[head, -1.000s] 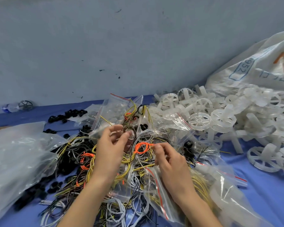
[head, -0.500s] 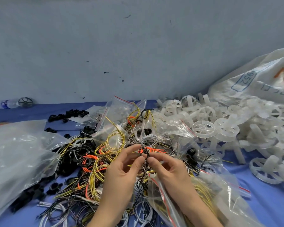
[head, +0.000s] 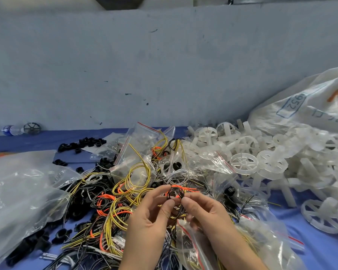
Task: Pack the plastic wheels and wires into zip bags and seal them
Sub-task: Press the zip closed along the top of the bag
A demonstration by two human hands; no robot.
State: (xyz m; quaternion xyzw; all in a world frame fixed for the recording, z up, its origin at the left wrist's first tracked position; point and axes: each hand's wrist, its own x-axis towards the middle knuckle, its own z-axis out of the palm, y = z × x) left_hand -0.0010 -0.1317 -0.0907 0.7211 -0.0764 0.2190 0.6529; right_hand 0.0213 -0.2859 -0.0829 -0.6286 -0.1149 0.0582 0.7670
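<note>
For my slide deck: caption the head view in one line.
Left hand and right hand pinch a black wire coil over tangled wires, beside white plastic wheels.

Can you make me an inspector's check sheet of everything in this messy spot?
Surface: blue cloth, mostly covered.
Job's things: white wheels heaped right; wires tangled in the middle; zip bags among them, some filled.
Clutter: black plastic parts, big clear bag left, white sack right, bottle far left.
Hands: left hand and right hand both pinch a small black wire coil.
Cables: nothing seen besides the job's wires.
Surroundings: scuffed grey-blue wall.
</note>
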